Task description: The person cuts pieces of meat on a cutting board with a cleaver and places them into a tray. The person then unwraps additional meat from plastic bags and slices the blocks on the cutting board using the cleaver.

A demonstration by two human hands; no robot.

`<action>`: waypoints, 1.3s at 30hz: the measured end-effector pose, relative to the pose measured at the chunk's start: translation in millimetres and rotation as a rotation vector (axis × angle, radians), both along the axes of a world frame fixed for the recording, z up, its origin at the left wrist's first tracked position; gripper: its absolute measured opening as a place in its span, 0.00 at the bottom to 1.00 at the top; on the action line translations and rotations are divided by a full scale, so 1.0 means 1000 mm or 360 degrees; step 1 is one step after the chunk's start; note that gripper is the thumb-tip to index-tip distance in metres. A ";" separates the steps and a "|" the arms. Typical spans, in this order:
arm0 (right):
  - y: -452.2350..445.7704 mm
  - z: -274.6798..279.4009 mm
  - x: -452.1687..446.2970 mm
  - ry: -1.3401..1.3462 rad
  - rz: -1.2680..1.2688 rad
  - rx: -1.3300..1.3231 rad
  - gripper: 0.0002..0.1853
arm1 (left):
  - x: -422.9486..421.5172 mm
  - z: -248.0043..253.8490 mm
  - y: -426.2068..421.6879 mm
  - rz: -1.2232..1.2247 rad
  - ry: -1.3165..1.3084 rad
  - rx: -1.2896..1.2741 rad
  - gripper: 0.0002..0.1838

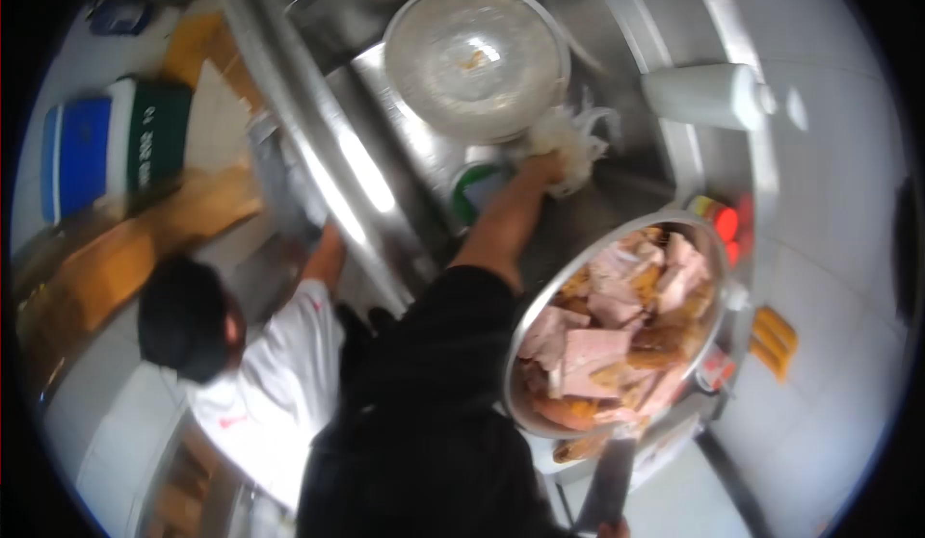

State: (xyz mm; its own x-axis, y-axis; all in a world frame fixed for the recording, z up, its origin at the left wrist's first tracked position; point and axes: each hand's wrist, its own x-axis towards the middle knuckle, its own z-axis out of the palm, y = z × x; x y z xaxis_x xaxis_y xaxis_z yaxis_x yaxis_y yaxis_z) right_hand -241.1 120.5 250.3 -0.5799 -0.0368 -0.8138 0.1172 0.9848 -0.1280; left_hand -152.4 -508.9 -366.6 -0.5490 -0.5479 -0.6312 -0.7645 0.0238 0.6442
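My left hand (544, 168), at the end of a black-sleeved arm, reaches into the steel sink area. Its fingers are closed on a crumpled translucent plastic bag (575, 145), which partly hides them. At the bottom edge my right hand (611, 530), mostly cut off, grips a broad dark-bladed cleaver (609, 471). Just beyond the blade stands a large metal basin (514, 360) heaped with pale pink and browned chunks of meat (594, 350). Beside the bag lies a big round metal bowl (462, 56). Near my left forearm sits a green-rimmed item (472, 191), blurred.
A co-worker in a white shirt (279, 384) and dark cap stands at left, one arm stretched toward the steel counter edge (337, 167). A white bottle (703, 95) and red-lidded jars (720, 218) line the wall side. Blue and green containers (154, 133) are at far left.
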 end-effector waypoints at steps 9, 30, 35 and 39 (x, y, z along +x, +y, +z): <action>0.003 0.004 -0.026 -0.0180 -0.0201 -0.0152 0.53 | 0.008 0.162 -0.066 -0.0859 -0.0019 -0.0387 0.31; 0.140 -0.104 0.001 0.0634 0.0179 -0.0744 0.13 | 0.018 0.492 0.406 -0.0766 0.1201 -0.0538 0.29; 0.207 -0.151 0.021 0.0348 -0.0279 -0.1066 0.13 | -0.038 0.395 0.407 -0.0490 0.0173 0.0629 0.33; 0.223 -0.183 0.030 0.0426 -0.0245 -0.1300 0.08 | -0.047 0.385 0.422 -0.0406 0.0100 0.0856 0.29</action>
State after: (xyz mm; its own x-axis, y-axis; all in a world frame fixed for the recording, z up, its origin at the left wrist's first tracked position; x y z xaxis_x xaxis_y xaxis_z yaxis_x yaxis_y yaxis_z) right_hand -210.6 343.4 67.5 -0.7944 -0.4548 -0.4026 0.1063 0.5484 -0.8294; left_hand -198.9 -86.8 18.4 -0.6666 -0.0064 -0.7454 -0.7375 -0.1401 0.6607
